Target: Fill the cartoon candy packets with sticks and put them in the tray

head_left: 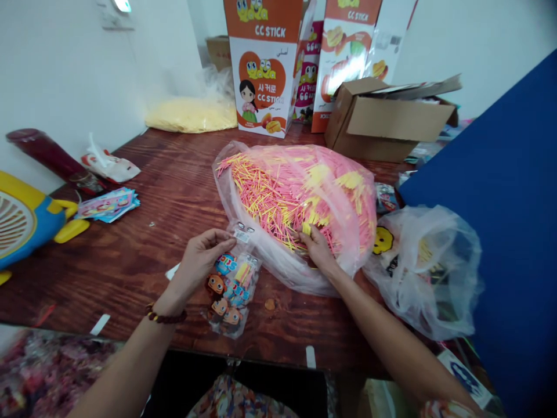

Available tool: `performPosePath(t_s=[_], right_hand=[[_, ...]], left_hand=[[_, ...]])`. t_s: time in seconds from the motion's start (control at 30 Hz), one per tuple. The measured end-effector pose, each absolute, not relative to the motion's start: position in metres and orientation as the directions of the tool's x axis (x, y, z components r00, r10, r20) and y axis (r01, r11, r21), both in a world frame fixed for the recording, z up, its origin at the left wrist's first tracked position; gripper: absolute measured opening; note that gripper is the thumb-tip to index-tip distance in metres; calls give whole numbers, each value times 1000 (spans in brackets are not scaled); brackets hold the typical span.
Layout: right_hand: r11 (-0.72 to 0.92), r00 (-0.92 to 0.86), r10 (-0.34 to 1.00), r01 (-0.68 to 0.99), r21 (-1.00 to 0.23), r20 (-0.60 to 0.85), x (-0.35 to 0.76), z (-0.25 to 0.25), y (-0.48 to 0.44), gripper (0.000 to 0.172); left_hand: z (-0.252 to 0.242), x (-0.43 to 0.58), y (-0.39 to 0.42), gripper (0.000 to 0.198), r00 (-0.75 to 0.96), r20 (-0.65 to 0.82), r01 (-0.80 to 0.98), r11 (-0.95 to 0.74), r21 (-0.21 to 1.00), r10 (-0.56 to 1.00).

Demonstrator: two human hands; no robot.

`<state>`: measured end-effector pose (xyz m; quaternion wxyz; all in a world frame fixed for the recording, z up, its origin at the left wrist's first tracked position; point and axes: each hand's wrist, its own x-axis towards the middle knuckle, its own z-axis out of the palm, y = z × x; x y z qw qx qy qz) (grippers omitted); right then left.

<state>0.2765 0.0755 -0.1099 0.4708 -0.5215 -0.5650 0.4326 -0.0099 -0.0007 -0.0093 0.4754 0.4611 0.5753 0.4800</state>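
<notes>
A large clear plastic bag (278, 261) lies open on the table, full of thin pink and yellow sticks (270, 197). My right hand (319, 249) reaches into its mouth, fingers pinched on a small yellow piece (307, 229), apparently some of the sticks. My left hand (202, 255) is closed, thumb and fingers pinching the edge of a small clear plastic packet (242, 235) with a barcode, beside the bag's rim. Below these fingers are printed clear packets (228, 316) with cartoon faces; some yellow and pink sticks show through one. Whether the barcode piece belongs to them I cannot tell.
Tall printed cartons (261, 87), an open cardboard box (383, 122) and a bag of pale yellow material (191, 114) stand behind. On the right are a white plastic bag (439, 255) and a blue panel (491, 191). Printed sachets (108, 204) and a yellow-blue fan (21, 226) sit left.
</notes>
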Motion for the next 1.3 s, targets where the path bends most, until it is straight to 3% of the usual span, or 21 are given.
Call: performPosePath(t_s=[0.17,0.33,0.5,0.6,0.77,1.3], right_hand=[[78,-12,997,202,-976,77,276,-110,73,18],[115,-25,993,159,-981,113,268,-76,66,24],[237,-300,940,223,-945,165,234,-28,43,21],[404,-444,863,324,-855,240,213,-14,33,18],[536,-589,778,443,-718,217,199,-14,31,24],[531,-669,732,443,-723,128,195,-13,19,15]], left_hand=[[-16,-3,-5,31,-52,-115,86,120,989,992],[-25,0,-7,29,-16,-165,81,166,983,986],[-29,6,-8,27,48,-175,89,170,981,983],[-28,7,-10,25,71,-168,111,160,981,983],[-26,0,-18,23,97,-124,173,106,979,988],[-35,-1,-33,26,119,-107,156,88,984,987]])
